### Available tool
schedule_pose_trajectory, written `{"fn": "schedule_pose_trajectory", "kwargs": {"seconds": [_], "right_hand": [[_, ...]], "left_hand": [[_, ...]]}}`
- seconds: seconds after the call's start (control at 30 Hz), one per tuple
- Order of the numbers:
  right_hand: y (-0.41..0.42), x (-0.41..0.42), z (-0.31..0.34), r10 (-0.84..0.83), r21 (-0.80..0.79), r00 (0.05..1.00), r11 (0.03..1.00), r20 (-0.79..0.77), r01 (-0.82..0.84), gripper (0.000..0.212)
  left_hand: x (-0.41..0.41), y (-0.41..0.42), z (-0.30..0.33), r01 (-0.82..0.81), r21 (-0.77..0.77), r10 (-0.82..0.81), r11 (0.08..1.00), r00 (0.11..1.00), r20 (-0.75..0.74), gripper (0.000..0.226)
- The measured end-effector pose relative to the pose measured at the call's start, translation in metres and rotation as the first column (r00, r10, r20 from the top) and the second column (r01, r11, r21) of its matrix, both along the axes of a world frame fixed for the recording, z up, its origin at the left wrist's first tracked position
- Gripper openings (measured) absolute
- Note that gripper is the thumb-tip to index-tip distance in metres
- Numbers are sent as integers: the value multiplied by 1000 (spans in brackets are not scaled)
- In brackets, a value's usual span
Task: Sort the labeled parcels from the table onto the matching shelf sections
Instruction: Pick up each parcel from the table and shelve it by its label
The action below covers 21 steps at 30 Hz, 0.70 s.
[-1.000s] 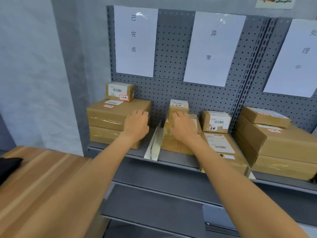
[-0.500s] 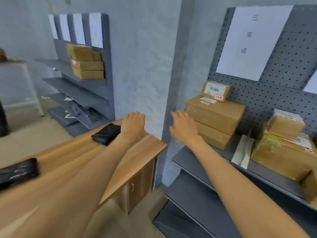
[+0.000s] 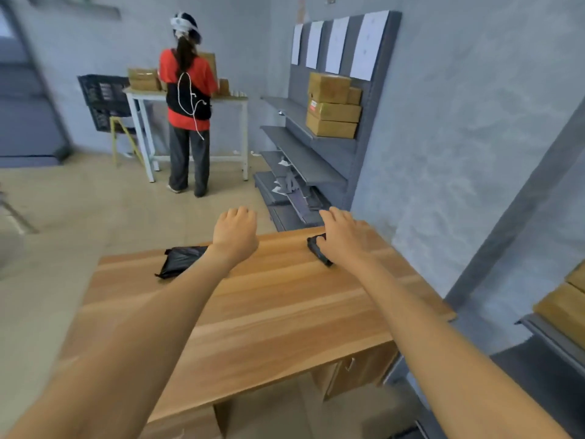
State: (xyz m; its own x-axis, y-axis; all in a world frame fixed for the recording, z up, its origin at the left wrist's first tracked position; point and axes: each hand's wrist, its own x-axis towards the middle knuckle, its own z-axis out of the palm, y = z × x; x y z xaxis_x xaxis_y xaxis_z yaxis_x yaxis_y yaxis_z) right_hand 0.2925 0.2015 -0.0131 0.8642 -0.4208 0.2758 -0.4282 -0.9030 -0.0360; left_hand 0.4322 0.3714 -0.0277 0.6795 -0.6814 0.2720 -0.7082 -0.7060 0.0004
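Item one: small black parcel, lying on the wooden counter near its far right corner. The right hand lies over it, fingers bent down across its top; whether they grip or only touch cannot be told, since the hand hides most of it.

Item two: black poly-bag parcel, lying flat on the same counter toward the far left edge, partly behind the left forearm. The left hand hovers just beside and beyond it, fingers loosely curled, holding nothing.

Handling, as judged: both look like thin plastic mailers, soft, light, probably slick and crinkly, liable to sag if lifted by one corner. Best taken across the middle, thumb beneath one long edge and fingers over the top. No label is readable from here.

Surroundings: grey shelf unit against the far wall with stacked cardboard boxes; another person at a white table beyond.
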Motion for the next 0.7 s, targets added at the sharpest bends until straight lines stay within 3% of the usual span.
{"fn": "schedule_pose_trajectory", "kwargs": {"seconds": [0.2,0.4,0.7], "right_hand": [[8,94,-24,190,22,981,982,-27,-190,44],[8,161,-49,310,75,949,949,-67,-305,50],[15,226,-93,380,141,911,922,-159,-360,50]], "left_hand": [[70,31,-15,-180,78,186,981,979,-83,49],[113,48,-34,-300,97,308,949,948,-84,49],[148,73,-86,-368,157,390,916,910,-142,39]]}}
